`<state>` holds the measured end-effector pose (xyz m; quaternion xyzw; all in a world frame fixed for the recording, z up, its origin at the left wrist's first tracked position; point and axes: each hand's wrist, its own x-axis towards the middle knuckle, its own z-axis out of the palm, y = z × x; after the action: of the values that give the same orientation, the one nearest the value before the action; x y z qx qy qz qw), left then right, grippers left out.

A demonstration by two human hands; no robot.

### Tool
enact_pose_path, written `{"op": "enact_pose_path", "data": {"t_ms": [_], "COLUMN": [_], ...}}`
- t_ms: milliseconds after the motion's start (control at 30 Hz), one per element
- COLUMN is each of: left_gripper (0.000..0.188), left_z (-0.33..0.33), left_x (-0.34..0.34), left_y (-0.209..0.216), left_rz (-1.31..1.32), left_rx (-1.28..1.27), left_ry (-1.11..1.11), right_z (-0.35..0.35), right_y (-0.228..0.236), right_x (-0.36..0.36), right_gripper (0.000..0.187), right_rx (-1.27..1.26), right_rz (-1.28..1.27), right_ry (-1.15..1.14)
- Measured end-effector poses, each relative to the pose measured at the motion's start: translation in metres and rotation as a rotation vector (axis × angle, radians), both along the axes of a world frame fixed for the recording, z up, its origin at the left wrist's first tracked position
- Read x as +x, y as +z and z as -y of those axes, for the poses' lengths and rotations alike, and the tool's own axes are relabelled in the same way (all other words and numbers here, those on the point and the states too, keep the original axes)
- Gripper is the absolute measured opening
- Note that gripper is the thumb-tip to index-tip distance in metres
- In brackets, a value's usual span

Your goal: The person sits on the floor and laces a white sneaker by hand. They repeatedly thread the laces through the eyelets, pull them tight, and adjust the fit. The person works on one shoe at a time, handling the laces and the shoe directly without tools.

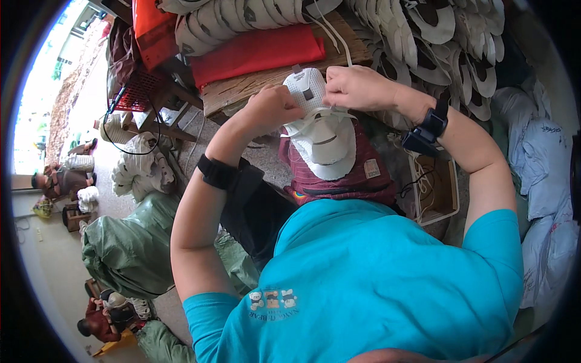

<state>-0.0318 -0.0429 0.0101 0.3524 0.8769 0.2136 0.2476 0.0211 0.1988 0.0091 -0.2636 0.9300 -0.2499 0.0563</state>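
Observation:
A white mesh shoe upper (pixel 327 142) lies on the maroon striped cloth (pixel 363 163) over my lap, its toe toward me. Its padded tongue (pixel 305 88) stands up at the far end, and lacing crosses the middle. My left hand (pixel 272 107) is closed at the left edge beside the tongue, its fingertips on the upper. On the other side my right hand (pixel 354 88) is closed in a pinch. A white shoelace (pixel 339 39) runs up from it toward the bench. What lies inside the pinched fingertips is partly hidden.
Ahead is a wooden bench (pixel 260 91) with red cloth (pixel 260 54) and a row of shoe uppers (pixel 242 24). More uppers (pixel 436 48) hang at right. A box with cords (pixel 436 187) stands beside me. Green sacks (pixel 133 242) and two people sit at left; pale sacks (pixel 548 169) line the right.

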Motion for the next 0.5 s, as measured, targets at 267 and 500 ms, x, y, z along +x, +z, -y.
{"op": "enact_pose_path", "data": {"t_ms": [267, 500], "left_gripper": [0.02, 0.021], "left_z": [0.007, -0.012], "left_x": [0.022, 0.058], "left_y": [-0.041, 0.047], "left_rz": [0.149, 0.087], "left_rx": [0.672, 1.209], "left_ry": [0.279, 0.326], "right_z": [0.018, 0.037], "right_y": [-0.038, 0.067], "right_x": [0.007, 0.036], "right_gripper": [0.021, 0.015], "right_rx": [-0.517, -0.764], "right_rz": [0.078, 0.31], "right_ry": [-0.303, -0.071]}}
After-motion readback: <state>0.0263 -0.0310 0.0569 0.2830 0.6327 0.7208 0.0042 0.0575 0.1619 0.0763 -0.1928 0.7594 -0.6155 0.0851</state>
